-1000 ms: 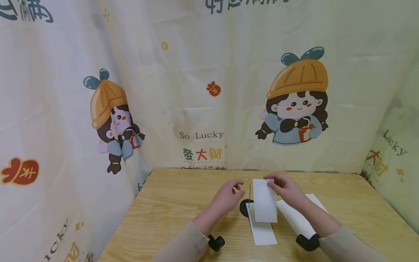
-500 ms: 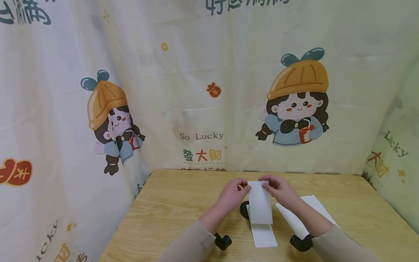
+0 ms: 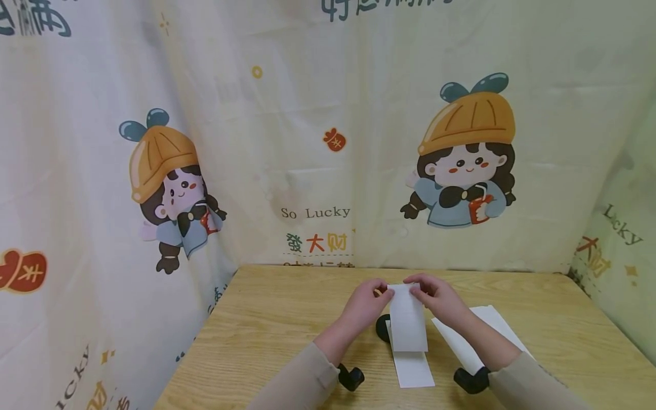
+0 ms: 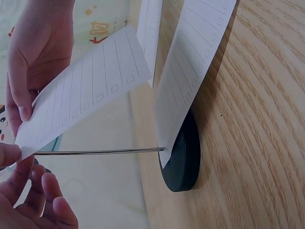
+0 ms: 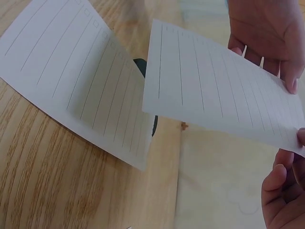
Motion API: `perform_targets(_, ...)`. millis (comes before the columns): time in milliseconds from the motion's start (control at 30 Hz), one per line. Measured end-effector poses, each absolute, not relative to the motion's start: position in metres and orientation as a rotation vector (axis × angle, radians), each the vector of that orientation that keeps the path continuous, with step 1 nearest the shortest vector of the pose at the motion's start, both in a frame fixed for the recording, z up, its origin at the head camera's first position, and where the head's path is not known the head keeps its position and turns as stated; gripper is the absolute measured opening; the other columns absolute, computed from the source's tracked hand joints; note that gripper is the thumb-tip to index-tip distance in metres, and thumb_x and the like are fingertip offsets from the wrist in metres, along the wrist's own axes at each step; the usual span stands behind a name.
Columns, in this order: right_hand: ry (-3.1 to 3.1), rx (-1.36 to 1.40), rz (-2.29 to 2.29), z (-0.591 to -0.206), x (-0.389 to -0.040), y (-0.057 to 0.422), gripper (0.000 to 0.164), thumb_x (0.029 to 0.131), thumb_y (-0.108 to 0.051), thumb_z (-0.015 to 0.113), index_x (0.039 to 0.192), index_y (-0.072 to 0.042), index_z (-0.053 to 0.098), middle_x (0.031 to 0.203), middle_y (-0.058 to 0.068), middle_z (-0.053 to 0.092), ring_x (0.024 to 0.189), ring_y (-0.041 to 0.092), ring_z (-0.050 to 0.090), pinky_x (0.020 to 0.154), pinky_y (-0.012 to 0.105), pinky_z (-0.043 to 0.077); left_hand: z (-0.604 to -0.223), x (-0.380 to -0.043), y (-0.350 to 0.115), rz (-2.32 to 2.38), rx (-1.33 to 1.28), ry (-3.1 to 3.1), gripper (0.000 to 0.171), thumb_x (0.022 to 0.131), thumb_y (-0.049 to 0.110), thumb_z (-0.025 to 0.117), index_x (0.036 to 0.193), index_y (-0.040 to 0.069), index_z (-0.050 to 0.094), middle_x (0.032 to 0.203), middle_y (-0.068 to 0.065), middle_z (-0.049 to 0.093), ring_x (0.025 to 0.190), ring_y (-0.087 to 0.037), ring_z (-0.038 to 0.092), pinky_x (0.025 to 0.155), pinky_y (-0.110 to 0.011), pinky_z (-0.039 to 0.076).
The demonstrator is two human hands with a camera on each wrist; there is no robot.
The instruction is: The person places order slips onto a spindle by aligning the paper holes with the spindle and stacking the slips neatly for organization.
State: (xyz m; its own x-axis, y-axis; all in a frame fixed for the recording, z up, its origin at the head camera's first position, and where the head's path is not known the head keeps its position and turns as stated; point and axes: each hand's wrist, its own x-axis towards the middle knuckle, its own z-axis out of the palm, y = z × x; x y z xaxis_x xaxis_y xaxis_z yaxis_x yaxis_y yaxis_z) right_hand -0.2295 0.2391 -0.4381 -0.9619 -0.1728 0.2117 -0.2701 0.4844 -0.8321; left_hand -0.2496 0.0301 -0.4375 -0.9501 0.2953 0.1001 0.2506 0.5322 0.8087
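Both hands pinch the top edge of a lined white paper slip [image 3: 408, 322] that has a column of small checkboxes. My left hand [image 3: 363, 303] has its left corner and my right hand [image 3: 439, 297] its right corner. Beneath it stands a bill spike, a thin metal pin [image 4: 95, 152] on a round black base [image 4: 183, 162]. In the left wrist view the pin's upper end meets the held slip's edge, right by the left thumb and finger. A second lined slip [image 5: 81, 71] is low on the pin, tilted, its near end reaching over the table.
More white paper [image 3: 499, 327] lies on the wooden table [image 3: 287, 319] at the right, partly behind the right forearm. A printed curtain [image 3: 287, 142] hangs behind the table and along its sides. Black wrist mounts [image 3: 351, 377] sit at both cuffs.
The left hand has moved in and taken the slip's left corner. Held by both hands, the slip has shifted slightly left over the spike; in the last half second it has barely moved.
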Motion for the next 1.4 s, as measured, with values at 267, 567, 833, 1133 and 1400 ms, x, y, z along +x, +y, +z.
perform_targets(267, -2.633, 0.367, 1.461, -0.4399, -0.2282, 0.2378, 0.023, 0.099, -0.016, 0.061, 0.122, -0.012, 0.065, 0.094, 0.006, 0.06, 0.082, 0.024, 0.051, 0.064, 0.029, 0.048, -0.4401, -0.2494, 0.0302, 1.443, 0.468, 2.674, 0.014, 0.097, 0.038, 0.063, 0.094, 0.025, 0.067, 0.094, 0.012, 0.06, 0.086, -0.012, 0.056, 0.072, -0.032, 0.05)
perform_targets(567, -2.624, 0.379, 1.469, -0.4414, -0.2258, 0.2337, 0.024, 0.099, -0.017, 0.062, 0.121, -0.011, 0.066, 0.094, 0.006, 0.062, 0.081, 0.022, 0.052, 0.065, 0.029, 0.049, -0.4405, -0.2474, 0.0286, 1.441, 0.485, 2.671, 0.016, 0.097, 0.039, 0.063, 0.096, 0.024, 0.066, 0.092, 0.009, 0.06, 0.08, -0.013, 0.055, 0.065, -0.03, 0.048)
perform_targets(833, -2.606, 0.383, 1.505, -0.4387, -0.2221, 0.2314, 0.025, 0.1, -0.018, 0.061, 0.123, -0.009, 0.064, 0.1, 0.007, 0.064, 0.084, 0.022, 0.052, 0.066, 0.028, 0.048, -0.4383, -0.2433, 0.0276, 1.422, 0.494, 2.701, 0.018, 0.097, 0.039, 0.063, 0.091, 0.022, 0.064, 0.089, 0.009, 0.059, 0.074, -0.012, 0.054, 0.061, -0.03, 0.045)
perform_targets(1133, -2.607, 0.356, 1.521, -0.4387, -0.2197, 0.2293, 0.027, 0.1, -0.019, 0.061, 0.125, -0.01, 0.063, 0.101, 0.007, 0.064, 0.084, 0.022, 0.053, 0.066, 0.031, 0.05, -0.4386, -0.2418, 0.0281, 1.437, 0.472, 2.684, 0.018, 0.098, 0.04, 0.062, 0.09, 0.023, 0.063, 0.09, 0.01, 0.06, 0.076, -0.013, 0.055, 0.063, -0.031, 0.046)
perform_targets(1400, -2.613, 0.349, 1.49, -0.4422, -0.2224, 0.229, 0.029, 0.1, -0.014, 0.06, 0.128, -0.008, 0.06, 0.085, 0.007, 0.05, 0.075, 0.02, 0.047, 0.058, 0.027, 0.043, -0.4412, -0.2438, 0.0295, 1.512, 0.452, 2.609, 0.019, 0.099, 0.037, 0.061, 0.088, 0.021, 0.06, 0.094, 0.008, 0.061, 0.078, -0.014, 0.055, 0.066, -0.033, 0.046)
